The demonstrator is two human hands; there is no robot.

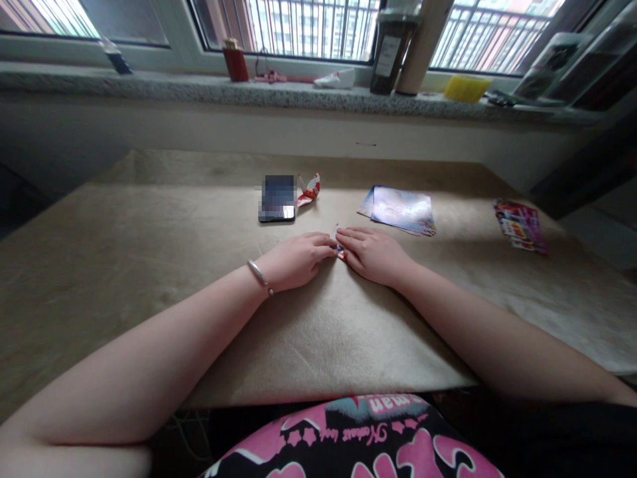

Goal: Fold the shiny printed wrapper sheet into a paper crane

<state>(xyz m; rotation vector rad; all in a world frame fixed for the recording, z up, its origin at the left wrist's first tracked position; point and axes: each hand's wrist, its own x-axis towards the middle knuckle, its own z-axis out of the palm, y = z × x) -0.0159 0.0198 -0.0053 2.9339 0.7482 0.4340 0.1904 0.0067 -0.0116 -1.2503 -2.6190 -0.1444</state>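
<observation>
Just above the middle of the frame, the left hand and the right hand pinch together a small folded red-and-white paper piece, flat on the beige paper-covered table. Probably the fold could slip, because fingertips cover it almost fully. Free table surface lies to both sides; the dark smartphone lies above.

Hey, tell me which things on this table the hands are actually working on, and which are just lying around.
In hand:
- small folded paper piece, pinched between left hand and right hand

Lying about:
- phone
- folded red-and-white paper
- stack of bluish sheets
- colourful packet at far right
- red cup and yellow box on the windowsill
</observation>
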